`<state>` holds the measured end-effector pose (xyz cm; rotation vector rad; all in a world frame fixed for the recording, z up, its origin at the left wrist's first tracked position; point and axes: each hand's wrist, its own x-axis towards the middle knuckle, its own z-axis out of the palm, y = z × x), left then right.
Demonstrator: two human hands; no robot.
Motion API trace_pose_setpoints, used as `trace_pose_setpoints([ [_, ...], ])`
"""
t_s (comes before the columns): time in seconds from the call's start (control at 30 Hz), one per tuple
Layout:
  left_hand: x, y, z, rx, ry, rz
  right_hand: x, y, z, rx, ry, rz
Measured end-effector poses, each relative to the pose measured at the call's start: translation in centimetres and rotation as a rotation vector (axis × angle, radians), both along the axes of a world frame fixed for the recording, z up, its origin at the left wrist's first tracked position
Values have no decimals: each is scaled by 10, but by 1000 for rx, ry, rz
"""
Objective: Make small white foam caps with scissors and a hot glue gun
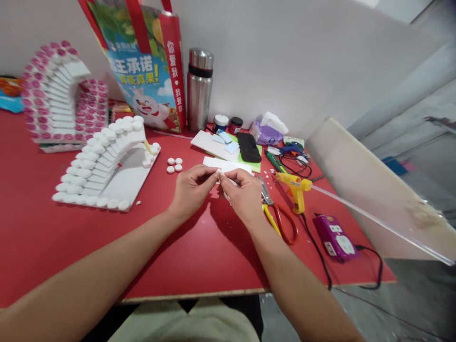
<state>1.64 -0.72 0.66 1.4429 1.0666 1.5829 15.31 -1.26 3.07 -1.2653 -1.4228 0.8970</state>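
My left hand (194, 190) and my right hand (242, 192) meet over the middle of the table. Thumbs and fingertips of both are pinched on a small white piece (219, 172), mostly hidden, so its material is unclear. Something white, like a strip, shows below the right fingers. Just behind the hands lies a white sheet (228, 165). Several white round discs (175, 165) sit left of my left hand. Farther left stands a white model staircase (103, 166) edged with similar discs. Close to my right wrist are scissors (280, 216) with red and yellow handles.
A pink-and-white model (64, 95), a shopping bag (146, 66) and a steel flask (200, 90) stand at the back. Behind my hands are paint jars (221, 122), a black pouch (248, 147) and tissues (269, 129). To the right are a yellow glue gun (295, 190) and a purple power strip (335, 237) with cords.
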Motion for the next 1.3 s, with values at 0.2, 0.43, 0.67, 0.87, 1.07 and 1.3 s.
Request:
trace_pose_setpoints([
  [0.2, -1, -4, -3, 313, 298, 161, -3, -5, -2, 52, 77, 93],
  [0.43, -2, -7, -5, 357, 381, 90, 8, 3, -5, 28, 75, 115],
  [0.67, -16, 6, 0, -157, -97, -261, 17, 7, -2, 1, 23, 329],
  [0.87, -18, 8, -5, -48, -73, -298, 15, 7, 1, 20, 60, 322],
  [1.07, -16, 6, -3, 52, 66, -170, 12, 8, 3, -156, 124, 241],
  [1.3, -12, 2, 0, -49, 90, -144, 15, 5, -1, -28, -102, 144],
])
